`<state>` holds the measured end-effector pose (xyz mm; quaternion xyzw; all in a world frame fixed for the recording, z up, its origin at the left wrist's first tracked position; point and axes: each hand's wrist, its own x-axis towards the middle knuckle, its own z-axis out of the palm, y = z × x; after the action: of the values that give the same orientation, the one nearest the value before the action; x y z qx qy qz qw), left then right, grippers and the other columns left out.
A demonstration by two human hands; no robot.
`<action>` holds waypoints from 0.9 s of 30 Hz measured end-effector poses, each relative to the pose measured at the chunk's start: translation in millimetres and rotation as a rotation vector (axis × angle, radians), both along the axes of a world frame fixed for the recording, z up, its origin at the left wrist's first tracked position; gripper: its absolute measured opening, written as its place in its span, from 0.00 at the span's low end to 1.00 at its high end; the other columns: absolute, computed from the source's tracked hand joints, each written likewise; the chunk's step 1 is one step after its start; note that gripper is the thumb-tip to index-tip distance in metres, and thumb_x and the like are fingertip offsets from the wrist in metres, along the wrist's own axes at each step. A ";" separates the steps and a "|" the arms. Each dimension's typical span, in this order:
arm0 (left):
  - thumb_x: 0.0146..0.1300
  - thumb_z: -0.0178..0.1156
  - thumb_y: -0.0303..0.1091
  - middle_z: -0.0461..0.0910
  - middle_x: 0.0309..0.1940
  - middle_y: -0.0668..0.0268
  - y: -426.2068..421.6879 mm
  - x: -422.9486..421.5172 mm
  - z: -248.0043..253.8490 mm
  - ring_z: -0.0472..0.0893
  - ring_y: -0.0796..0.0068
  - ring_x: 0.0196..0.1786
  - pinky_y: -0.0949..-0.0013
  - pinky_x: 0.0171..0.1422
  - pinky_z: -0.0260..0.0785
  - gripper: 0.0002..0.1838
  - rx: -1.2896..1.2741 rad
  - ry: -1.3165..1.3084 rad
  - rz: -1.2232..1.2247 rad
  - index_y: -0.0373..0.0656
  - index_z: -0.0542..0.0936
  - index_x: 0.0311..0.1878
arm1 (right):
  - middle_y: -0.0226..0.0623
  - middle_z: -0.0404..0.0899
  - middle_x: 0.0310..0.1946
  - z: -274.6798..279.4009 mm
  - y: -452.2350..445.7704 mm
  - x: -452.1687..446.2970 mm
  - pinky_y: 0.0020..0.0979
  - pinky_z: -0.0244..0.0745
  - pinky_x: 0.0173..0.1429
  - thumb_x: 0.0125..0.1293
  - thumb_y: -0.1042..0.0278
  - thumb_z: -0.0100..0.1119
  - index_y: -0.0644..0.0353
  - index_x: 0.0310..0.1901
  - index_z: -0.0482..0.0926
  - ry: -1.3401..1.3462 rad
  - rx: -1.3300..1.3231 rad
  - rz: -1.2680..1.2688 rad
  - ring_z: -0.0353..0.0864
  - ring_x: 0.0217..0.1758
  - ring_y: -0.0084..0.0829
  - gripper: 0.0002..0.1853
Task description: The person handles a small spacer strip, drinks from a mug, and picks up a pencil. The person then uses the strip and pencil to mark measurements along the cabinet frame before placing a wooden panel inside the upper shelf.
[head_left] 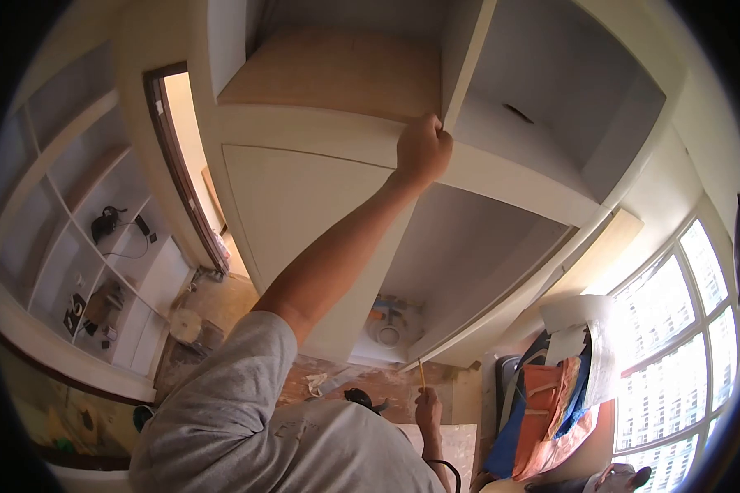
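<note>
My left hand (pixel 425 152) is raised to the cabinet's front frame (pixel 329 131), beside the foot of an upright divider (pixel 469 62). Its fingers are curled closed, and what they hold, if anything, is hidden. Lower down, my right hand (pixel 427 411) is closed around a thin yellow strip (pixel 422 374) that points up toward the cabinet's lower edge. Below the frame, a pale flat panel (pixel 312 214) covers the left part, beside an open lower compartment (pixel 477 230). A brown board (pixel 345 70) lies in the upper left compartment.
Shelves (pixel 99 267) with a black corded item (pixel 107 223) stand at the left, near a doorway (pixel 193 148). An orange bag (pixel 543 411) and blue items lie at the right, by a barred window (pixel 674 353). Round objects (pixel 386 329) sit inside the lower compartment.
</note>
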<state>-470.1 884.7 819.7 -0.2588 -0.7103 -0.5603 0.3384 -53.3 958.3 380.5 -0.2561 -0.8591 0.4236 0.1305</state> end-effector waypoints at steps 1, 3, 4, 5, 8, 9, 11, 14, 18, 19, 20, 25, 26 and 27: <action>0.61 0.62 0.33 0.84 0.26 0.54 -2.3 2.0 4.7 0.84 0.55 0.31 0.58 0.39 0.75 0.08 -0.025 -0.005 -0.012 0.37 0.81 0.34 | 0.50 0.83 0.28 5.3 0.2 -5.4 0.47 0.77 0.40 0.77 0.66 0.46 0.63 0.48 0.80 0.005 0.012 -0.013 0.85 0.35 0.51 0.13; 0.62 0.62 0.34 0.84 0.26 0.54 -4.8 -6.2 6.7 0.84 0.55 0.30 0.58 0.39 0.75 0.09 -0.054 -0.010 -0.030 0.37 0.81 0.33 | 0.49 0.84 0.29 21.1 -1.6 -14.6 0.45 0.78 0.43 0.77 0.66 0.45 0.64 0.48 0.80 -0.009 0.005 -0.030 0.87 0.36 0.48 0.14; 0.62 0.63 0.34 0.84 0.25 0.55 -6.0 -16.1 8.2 0.85 0.59 0.29 0.60 0.37 0.75 0.09 -0.104 -0.033 -0.065 0.36 0.81 0.34 | 0.49 0.84 0.29 23.0 -2.0 -16.5 0.45 0.78 0.43 0.77 0.66 0.45 0.64 0.48 0.80 -0.009 0.001 -0.034 0.87 0.36 0.48 0.14; 0.61 0.63 0.34 0.84 0.25 0.56 -7.6 -25.5 10.6 0.85 0.62 0.29 0.61 0.35 0.75 0.10 -0.154 -0.056 -0.099 0.36 0.81 0.34 | 0.49 0.84 0.29 22.7 -2.1 -17.7 0.45 0.78 0.43 0.77 0.66 0.45 0.64 0.48 0.80 0.014 -0.011 -0.019 0.87 0.37 0.47 0.14; 0.59 0.65 0.34 0.84 0.26 0.60 -24.5 -37.8 29.0 0.84 0.69 0.29 0.65 0.32 0.75 0.10 -0.176 -0.272 -0.416 0.35 0.81 0.34 | 0.48 0.83 0.29 31.6 -10.1 -23.1 0.44 0.78 0.43 0.76 0.66 0.45 0.64 0.49 0.80 0.031 -0.032 -0.007 0.86 0.36 0.46 0.14; 0.54 0.66 0.29 0.83 0.23 0.58 -28.2 -37.3 35.4 0.83 0.70 0.26 0.63 0.30 0.76 0.08 -0.147 -0.351 -0.479 0.34 0.82 0.33 | 0.48 0.83 0.28 34.7 -13.7 -23.2 0.43 0.78 0.43 0.76 0.66 0.45 0.64 0.49 0.80 0.025 -0.039 -0.008 0.86 0.36 0.44 0.14; 0.54 0.66 0.29 0.83 0.23 0.58 -33.8 -38.0 45.0 0.83 0.71 0.25 0.64 0.28 0.75 0.08 -0.173 -0.368 -0.512 0.33 0.82 0.34 | 0.47 0.83 0.28 28.7 -15.6 -24.9 0.42 0.78 0.43 0.76 0.66 0.46 0.64 0.49 0.80 0.032 -0.039 -0.008 0.86 0.36 0.44 0.14; 0.55 0.67 0.31 0.83 0.25 0.59 -38.1 -38.1 51.1 0.82 0.73 0.26 0.67 0.29 0.75 0.10 -0.232 -0.402 -0.544 0.33 0.83 0.37 | 0.47 0.83 0.28 24.2 -15.4 -25.4 0.42 0.78 0.43 0.76 0.66 0.46 0.64 0.49 0.80 0.025 -0.055 -0.010 0.86 0.35 0.43 0.14; 0.56 0.70 0.34 0.84 0.29 0.63 -42.7 -37.7 66.3 0.79 0.75 0.28 0.69 0.30 0.73 0.11 -0.434 -0.416 -0.505 0.34 0.84 0.35 | 0.50 0.82 0.30 26.2 -14.8 -23.7 0.45 0.76 0.43 0.77 0.65 0.46 0.64 0.50 0.80 0.014 -0.076 0.006 0.85 0.37 0.48 0.15; 0.56 0.70 0.34 0.84 0.29 0.63 -43.8 -37.4 69.2 0.79 0.75 0.28 0.69 0.30 0.73 0.11 -0.428 -0.415 -0.504 0.34 0.84 0.35 | 0.50 0.82 0.30 25.7 -14.0 -23.8 0.45 0.76 0.43 0.77 0.65 0.46 0.64 0.50 0.80 0.014 -0.070 0.008 0.85 0.37 0.48 0.15; 0.57 0.70 0.34 0.84 0.29 0.63 -43.8 -37.9 71.3 0.78 0.76 0.28 0.69 0.30 0.71 0.11 -0.463 -0.422 -0.483 0.35 0.84 0.34 | 0.50 0.82 0.31 25.1 -13.9 -24.7 0.45 0.76 0.43 0.77 0.66 0.46 0.64 0.50 0.80 0.025 -0.067 0.006 0.85 0.37 0.47 0.14; 0.58 0.71 0.36 0.84 0.29 0.64 -44.6 -44.1 79.5 0.78 0.76 0.28 0.69 0.31 0.72 0.11 -0.540 -0.446 -0.496 0.36 0.85 0.35 | 0.48 0.82 0.30 52.9 -7.1 -52.5 0.43 0.77 0.43 0.76 0.69 0.46 0.66 0.50 0.80 0.143 0.007 0.018 0.85 0.37 0.46 0.14; 0.59 0.71 0.35 0.84 0.29 0.63 -45.0 -44.3 80.3 0.80 0.75 0.28 0.69 0.31 0.74 0.11 -0.553 -0.442 -0.516 0.37 0.84 0.36 | 0.46 0.81 0.29 73.2 -6.8 -62.5 0.41 0.76 0.41 0.75 0.69 0.46 0.66 0.49 0.81 0.173 0.003 0.007 0.83 0.33 0.41 0.14; 0.59 0.70 0.35 0.85 0.30 0.63 -46.0 -44.2 81.2 0.82 0.74 0.29 0.69 0.32 0.75 0.11 -0.564 -0.437 -0.537 0.37 0.84 0.36 | 0.43 0.80 0.28 89.6 -5.4 -71.9 0.38 0.76 0.39 0.74 0.69 0.46 0.66 0.49 0.81 0.204 0.001 -0.004 0.81 0.30 0.36 0.14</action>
<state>-514.3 838.7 900.9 -0.3917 -0.7978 -0.4543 -0.0610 -125.2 953.0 470.1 -0.2133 -0.8410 0.4466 0.2186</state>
